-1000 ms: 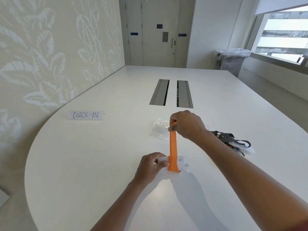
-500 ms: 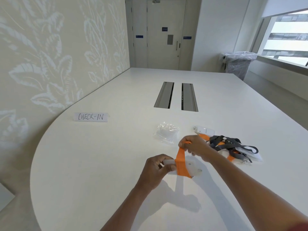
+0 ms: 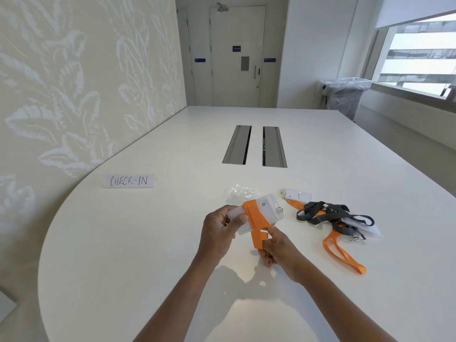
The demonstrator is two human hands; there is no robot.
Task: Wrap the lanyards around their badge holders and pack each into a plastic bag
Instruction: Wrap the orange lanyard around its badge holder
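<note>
White paper sign [image 3: 128,181] handwritten "CHECK-IN" sits far left on the white oval surface [image 3: 123,243], near the leaf-patterned wall [image 3: 74,82].

Left hand [image 3: 217,233] held above the surface at centre, fingers [image 3: 240,220] curled round the left end of a frosted white rectangular badge holder [image 3: 267,212], thumb pressed on its face. Holder is tilted, lifted off the surface, metal ring at its right edge.

Flat orange fabric lanyard [image 3: 254,225] is wound across the holder's middle in overlapping bands; a short tail hangs below the holder's lower edge.

Right hand [image 3: 278,248] just below and right of the holder, its fingers [image 3: 270,236] pinching the loose orange tail near the holder's bottom edge.

Crumpled clear plastic bag [image 3: 243,193] lies on the surface just behind the holder, partly hidden by it.

Two grey rectangular cable hatches [image 3: 255,146] set in the surface further back, side by side.

Right of the hands: second white badge holder [image 3: 297,195] flat on the surface, with its own orange lanyard [image 3: 340,253] trailing toward the near right in a long loop. Dark grey lanyards [image 3: 330,214] tangled on top of it, over another clear holder or bag [image 3: 365,228]; cannot tell which. Metal clip at the pile's right edge.

Background: closed white door [image 3: 237,58], bin lined with clear plastic [image 3: 345,97] far right, window [image 3: 419,58] above it.
</note>
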